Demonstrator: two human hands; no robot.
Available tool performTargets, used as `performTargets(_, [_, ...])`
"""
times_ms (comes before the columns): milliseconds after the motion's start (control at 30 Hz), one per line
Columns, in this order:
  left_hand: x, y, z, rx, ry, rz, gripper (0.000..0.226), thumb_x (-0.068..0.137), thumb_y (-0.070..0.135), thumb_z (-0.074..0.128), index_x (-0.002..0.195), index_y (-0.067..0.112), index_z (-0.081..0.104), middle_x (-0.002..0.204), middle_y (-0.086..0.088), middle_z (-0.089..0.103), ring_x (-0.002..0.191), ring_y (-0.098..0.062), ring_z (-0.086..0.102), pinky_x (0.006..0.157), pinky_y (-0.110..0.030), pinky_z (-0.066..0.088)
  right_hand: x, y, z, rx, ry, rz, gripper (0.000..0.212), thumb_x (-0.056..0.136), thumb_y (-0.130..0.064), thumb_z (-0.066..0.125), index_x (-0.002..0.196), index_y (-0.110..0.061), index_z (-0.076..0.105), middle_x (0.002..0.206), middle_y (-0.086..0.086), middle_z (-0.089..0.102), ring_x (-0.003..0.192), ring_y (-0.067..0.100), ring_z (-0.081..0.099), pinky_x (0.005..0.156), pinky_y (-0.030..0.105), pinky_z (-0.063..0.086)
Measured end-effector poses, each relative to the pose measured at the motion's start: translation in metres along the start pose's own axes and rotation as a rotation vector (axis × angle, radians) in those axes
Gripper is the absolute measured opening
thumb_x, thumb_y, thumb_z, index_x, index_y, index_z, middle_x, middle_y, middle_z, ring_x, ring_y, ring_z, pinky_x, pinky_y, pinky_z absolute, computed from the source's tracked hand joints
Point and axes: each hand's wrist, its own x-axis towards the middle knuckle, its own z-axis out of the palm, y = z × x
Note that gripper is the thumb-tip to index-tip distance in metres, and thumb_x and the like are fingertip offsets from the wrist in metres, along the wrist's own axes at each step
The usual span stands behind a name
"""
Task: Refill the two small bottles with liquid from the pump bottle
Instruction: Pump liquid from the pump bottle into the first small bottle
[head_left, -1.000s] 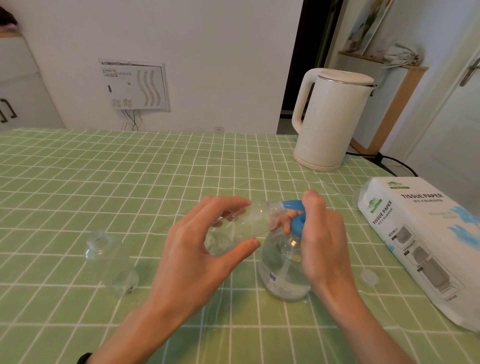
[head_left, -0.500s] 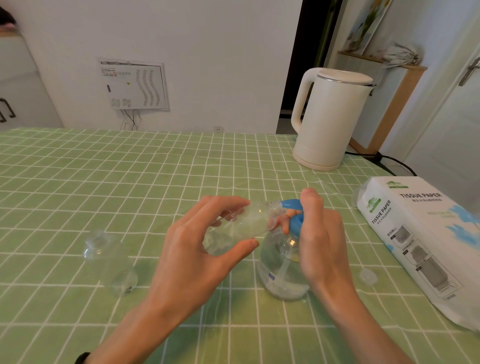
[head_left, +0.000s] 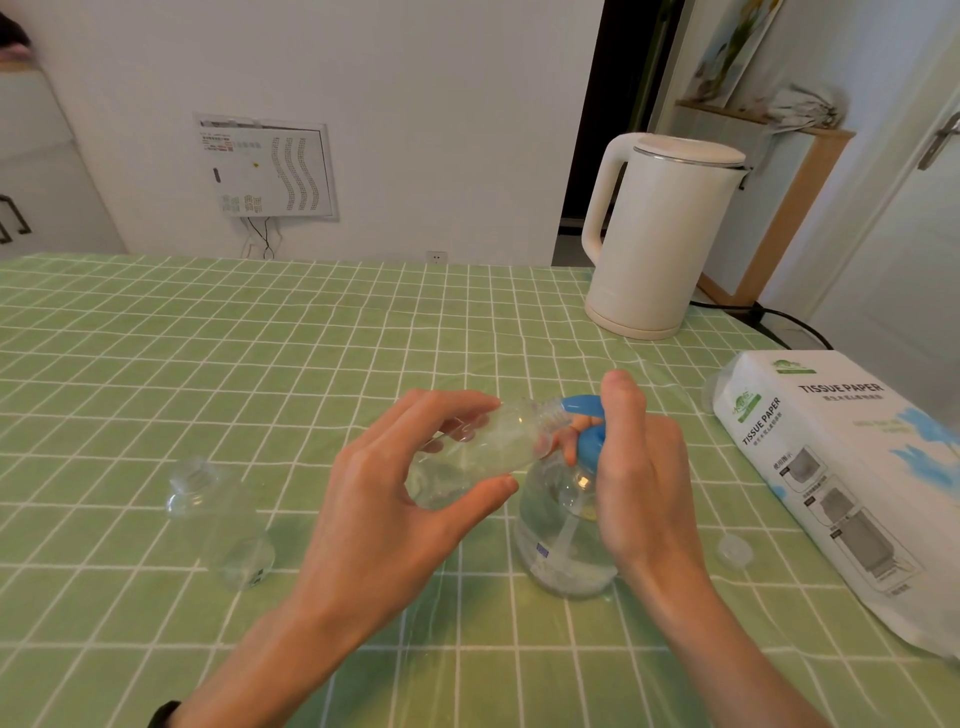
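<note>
My left grip (head_left: 395, 499) pinched one small bottle (head_left: 483, 447) between thumb and fingers, holding it tilted above the worktop (head_left: 208, 338) with its mouth at the blue pump head (head_left: 584, 415). My right grip (head_left: 639, 467) curled round that head, forefinger on top, while the pump bottle (head_left: 561, 545) stood upright on the worktop. The second small bottle (head_left: 218, 525) stood uncapped well to the left. A clear cap (head_left: 735, 551) lay beside the tissue pack (head_left: 841, 467).
</note>
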Motion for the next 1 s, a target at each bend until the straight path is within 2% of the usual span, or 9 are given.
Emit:
performTargets(67, [0.0,0.0004,-0.0005,-0.008,0.004,0.003,0.044,0.079,0.046,0.076,0.12,0.032,0.069,0.107,0.021,0.07,0.105,-0.004,0.067,0.088,-0.013,0.049,0.0001,-0.0008,0.0001,0.001,-0.008,-0.001,0.073,0.089,-0.065,0.026,0.049,-0.012,0.057,0.072,0.0,0.079,0.066,0.025,0.068,0.066,0.042,0.054])
performTargets(233, [0.0001,0.0001,-0.0003,0.0,-0.003,-0.004,0.047,0.078,0.045,0.082,0.121,0.029,0.07,0.107,0.019,0.071,0.105,-0.006,0.067,0.088,-0.014,0.05,0.0017,-0.0004,-0.0013,0.024,-0.031,-0.066,0.062,0.085,-0.049,0.03,0.051,0.0,0.05,0.053,0.0,0.067,0.049,-0.002,0.058,0.05,0.016,0.038])
performTargets(300, [-0.0001,-0.0002,0.0003,0.009,-0.006,-0.007,0.046,0.079,0.04,0.085,0.121,0.029,0.07,0.107,0.018,0.071,0.105,-0.006,0.066,0.088,-0.013,0.05,0.0016,-0.0002,-0.0012,0.013,-0.039,-0.066,0.064,0.087,-0.044,0.032,0.056,0.009,0.048,0.051,0.002,0.064,0.047,-0.003,0.057,0.048,0.016,0.036])
performTargets(400, [-0.0004,0.0,0.0,0.003,-0.003,0.001,0.045,0.078,0.043,0.081,0.121,0.03,0.07,0.106,0.019,0.071,0.105,-0.006,0.066,0.087,-0.013,0.049,-0.0001,-0.0002,-0.0006,0.026,-0.025,-0.043,0.062,0.092,-0.049,0.032,0.048,-0.009,0.05,0.058,-0.008,0.071,0.044,0.002,0.049,0.047,0.016,0.038])
performTargets(467, [-0.0004,0.0002,-0.0001,-0.01,-0.001,0.0,0.044,0.079,0.046,0.076,0.12,0.032,0.069,0.106,0.019,0.071,0.104,-0.006,0.067,0.087,-0.013,0.05,-0.0005,0.0007,-0.0002,0.036,-0.024,-0.012,0.069,0.09,-0.061,0.028,0.05,-0.01,0.052,0.068,-0.005,0.077,0.047,0.011,0.052,0.051,0.02,0.042])
performTargets(600, [-0.0003,0.0,0.0001,-0.014,0.001,-0.002,0.044,0.079,0.046,0.076,0.12,0.031,0.07,0.105,0.019,0.071,0.104,-0.007,0.067,0.087,-0.014,0.05,0.0003,0.0021,0.0005,0.005,-0.009,-0.002,0.077,0.09,-0.069,0.024,0.051,-0.008,0.052,0.074,-0.004,0.079,0.053,0.011,0.059,0.06,0.032,0.045])
performTargets(700, [0.0,-0.0001,-0.0003,-0.01,0.001,0.003,0.045,0.079,0.047,0.076,0.12,0.032,0.069,0.106,0.019,0.071,0.105,-0.008,0.067,0.087,-0.014,0.051,-0.0001,0.0005,0.0009,0.022,-0.008,-0.015,0.072,0.089,-0.066,0.026,0.047,-0.014,0.052,0.071,-0.003,0.079,0.053,0.011,0.06,0.056,0.023,0.046])
performTargets(900, [0.0002,-0.0003,-0.0001,-0.002,-0.005,0.006,0.046,0.079,0.047,0.079,0.121,0.031,0.069,0.107,0.019,0.071,0.106,-0.007,0.067,0.087,-0.014,0.05,0.0012,-0.0014,-0.0009,0.033,-0.04,-0.071,0.061,0.091,-0.037,0.033,0.055,0.01,0.048,0.048,-0.008,0.064,0.041,-0.002,0.05,0.045,0.013,0.034])
performTargets(1000, [0.0,-0.0003,0.0003,0.0,-0.007,-0.003,0.047,0.079,0.045,0.083,0.122,0.03,0.069,0.107,0.019,0.071,0.106,-0.008,0.067,0.088,-0.014,0.05,0.0007,-0.0002,-0.001,0.036,-0.018,-0.062,0.061,0.09,-0.044,0.033,0.051,-0.001,0.052,0.056,-0.004,0.071,0.044,0.002,0.052,0.047,0.017,0.038])
